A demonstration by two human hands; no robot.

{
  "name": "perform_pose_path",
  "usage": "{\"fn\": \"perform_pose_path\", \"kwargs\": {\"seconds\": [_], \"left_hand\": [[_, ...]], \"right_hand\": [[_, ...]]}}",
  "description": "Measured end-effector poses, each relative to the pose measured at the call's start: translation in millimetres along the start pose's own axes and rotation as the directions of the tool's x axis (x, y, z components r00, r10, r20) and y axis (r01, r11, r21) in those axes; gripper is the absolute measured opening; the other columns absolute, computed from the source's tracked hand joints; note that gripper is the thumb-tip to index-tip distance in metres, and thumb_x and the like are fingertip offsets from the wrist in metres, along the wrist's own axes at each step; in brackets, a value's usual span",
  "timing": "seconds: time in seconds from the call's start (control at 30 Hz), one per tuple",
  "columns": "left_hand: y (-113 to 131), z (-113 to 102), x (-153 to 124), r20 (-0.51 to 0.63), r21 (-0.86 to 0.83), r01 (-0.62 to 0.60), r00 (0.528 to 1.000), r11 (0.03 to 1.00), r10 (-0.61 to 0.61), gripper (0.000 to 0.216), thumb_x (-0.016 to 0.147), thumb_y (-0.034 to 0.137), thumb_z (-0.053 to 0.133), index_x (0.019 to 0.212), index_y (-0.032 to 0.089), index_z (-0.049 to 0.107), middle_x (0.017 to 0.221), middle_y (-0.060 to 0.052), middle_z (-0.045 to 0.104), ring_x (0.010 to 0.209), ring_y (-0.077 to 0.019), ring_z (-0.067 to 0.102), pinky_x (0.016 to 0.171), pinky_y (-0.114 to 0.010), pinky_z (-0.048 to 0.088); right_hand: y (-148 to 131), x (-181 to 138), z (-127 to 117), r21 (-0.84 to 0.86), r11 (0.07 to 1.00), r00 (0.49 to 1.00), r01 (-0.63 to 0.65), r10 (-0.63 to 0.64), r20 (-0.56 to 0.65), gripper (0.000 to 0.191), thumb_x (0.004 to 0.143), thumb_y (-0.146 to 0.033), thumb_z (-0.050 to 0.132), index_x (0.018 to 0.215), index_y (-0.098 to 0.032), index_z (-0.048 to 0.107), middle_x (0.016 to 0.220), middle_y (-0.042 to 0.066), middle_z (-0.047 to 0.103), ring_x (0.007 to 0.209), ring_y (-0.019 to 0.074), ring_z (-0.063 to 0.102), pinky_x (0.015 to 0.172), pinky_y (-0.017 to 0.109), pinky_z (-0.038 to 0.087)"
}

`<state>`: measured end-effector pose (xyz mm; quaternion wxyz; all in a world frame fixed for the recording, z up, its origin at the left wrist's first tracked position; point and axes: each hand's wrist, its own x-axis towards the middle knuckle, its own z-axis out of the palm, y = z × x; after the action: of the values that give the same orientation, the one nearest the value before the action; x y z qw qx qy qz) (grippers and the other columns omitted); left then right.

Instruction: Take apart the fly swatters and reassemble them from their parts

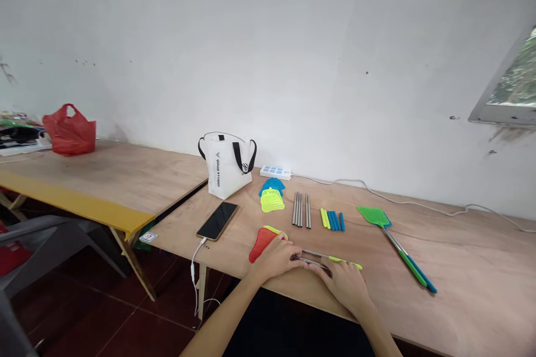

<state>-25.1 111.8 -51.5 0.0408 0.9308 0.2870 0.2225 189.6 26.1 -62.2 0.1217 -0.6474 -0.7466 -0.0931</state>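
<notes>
- At the near edge of the wooden surface (464, 268), the left hand (274, 257) pinches the red mesh swatter (260, 242) by its slim metal shaft, fingers bent.
- The right hand (347, 284) curls its fingers round that shaft too.
- Just beyond lies a yellow swatter (347, 263), smooth-handled.
- Farther back: straight metal tubes (300, 211), stubby cylindrical grips (334, 220).

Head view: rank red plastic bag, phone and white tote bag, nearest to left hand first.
1. Phone, left of the left hand
2. White tote bag, beyond the phone
3. Red plastic bag, on the left table
</notes>
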Motion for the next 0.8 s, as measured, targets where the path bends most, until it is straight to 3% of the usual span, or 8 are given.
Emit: {"fn": "perform_pose_path", "kwargs": {"seconds": [0.17, 0.3, 0.43, 0.53, 0.63, 0.8], "left_hand": [[3, -6, 4, -0.027, 0.034, -0.086, 0.996, 0.996, 0.087, 0.048, 0.102, 0.056, 0.05, 0.075, 0.019, 0.065, 0.069, 0.001, 0.065, 0.07, -0.0156, 0.056, 0.08, -0.031, 0.034], [-7, -27, 3, -0.059, 0.046, -0.124, 0.99, 0.991, 0.127, 0.05, 0.106, 0.052, 0.043, 0.075, 0.018, 0.063, 0.069, 0.002, 0.065, 0.068, -0.0138, 0.055, 0.081, -0.032, 0.031], [-23, -53, -2, -0.074, 0.063, -0.095, 0.992, 0.993, 0.1, 0.052, 0.108, 0.048, 0.039, 0.073, 0.018, 0.062, 0.067, 0.002, 0.064, 0.065, -0.013, 0.053, 0.083, -0.033, 0.03], [-24, -63, -2, -0.082, 0.072, -0.101, 0.991, 0.992, 0.107, 0.052, 0.109, 0.047, 0.038, 0.073, 0.019, 0.062, 0.066, 0.003, 0.062, 0.064, -0.013, 0.052, 0.085, -0.033, 0.03], [-20, -67, -2, -0.09, 0.084, -0.107, 0.989, 0.991, 0.115, 0.051, 0.108, 0.049, 0.039, 0.075, 0.019, 0.063, 0.067, 0.002, 0.062, 0.065, -0.0132, 0.052, 0.088, -0.034, 0.031], [-22, -77, -8, -0.09, 0.041, -0.09, 0.992, 0.995, 0.093, 0.053, 0.106, 0.053, 0.041, 0.074, 0.019, 0.064, 0.069, 0.002, 0.065, 0.067, -0.0134, 0.054, 0.09, -0.034, 0.032]], "right_hand": [[22, 0, -7, 0.024, 0.997, 0.995, 0.077, -0.076, -0.058, 0.052, 0.103, -0.058, 0.035, 0.09, -0.027, 0.075, 0.08, 0.007, 0.078, 0.073, 0.0248, 0.073, 0.06, 0.029, 0.04], [68, -9, -29, 0.087, 0.994, 0.996, 0.063, -0.057, -0.069, 0.054, 0.101, -0.061, 0.035, 0.083, -0.028, 0.075, 0.079, 0.006, 0.077, 0.072, 0.0236, 0.072, 0.062, 0.03, 0.044], [128, -28, -45, 0.159, 0.985, 0.996, -0.066, 0.074, -0.048, 0.057, 0.094, -0.071, 0.04, 0.07, -0.028, 0.069, 0.063, 0.002, 0.07, 0.06, 0.0214, 0.067, 0.055, 0.029, 0.043], [154, -38, -50, 0.168, 0.973, 0.986, -0.158, 0.164, -0.022, 0.055, 0.09, -0.075, 0.045, 0.069, -0.029, 0.067, 0.057, -0.001, 0.065, 0.054, 0.019, 0.062, 0.053, 0.027, 0.042], [157, -41, -53, 0.189, 0.964, 0.981, -0.188, 0.194, -0.014, 0.053, 0.088, -0.076, 0.047, 0.071, -0.03, 0.068, 0.058, -0.002, 0.064, 0.054, 0.0183, 0.061, 0.055, 0.027, 0.043], [138, -35, -57, 0.216, 0.956, 0.978, -0.198, 0.208, -0.025, 0.058, 0.087, -0.079, 0.045, 0.068, -0.029, 0.066, 0.056, -0.002, 0.06, 0.053, 0.0178, 0.057, 0.055, 0.027, 0.042]]}}
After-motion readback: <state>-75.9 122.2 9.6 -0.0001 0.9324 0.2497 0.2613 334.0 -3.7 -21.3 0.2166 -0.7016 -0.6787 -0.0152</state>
